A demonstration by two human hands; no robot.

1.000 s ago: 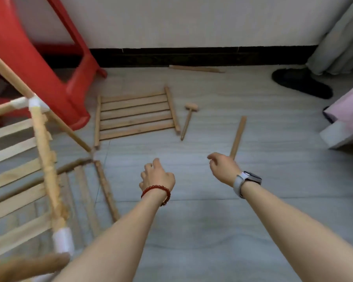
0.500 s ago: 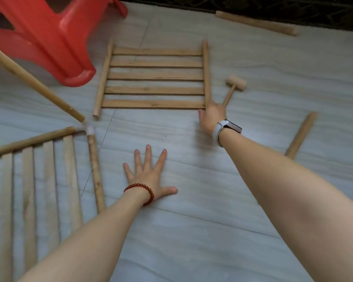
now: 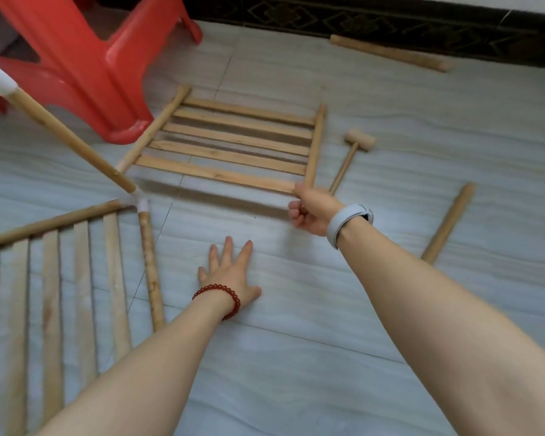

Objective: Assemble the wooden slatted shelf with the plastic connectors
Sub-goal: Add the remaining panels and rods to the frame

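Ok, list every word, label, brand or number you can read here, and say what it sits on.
None: no readable text shows.
The watch on the right wrist turns its face away.
The dark baseboard carries only a diamond pattern, no letters.

Soft, even daylight fills the scene, bright but without hard glare. The pale floor (image 3: 375, 309) carries a faint sheen, and a blurred shadow lies under the slatted panel (image 3: 233, 143) near its front edge (motion smear there). Wide-angle bending stretches the forearms toward 5 and 7 o'clock.
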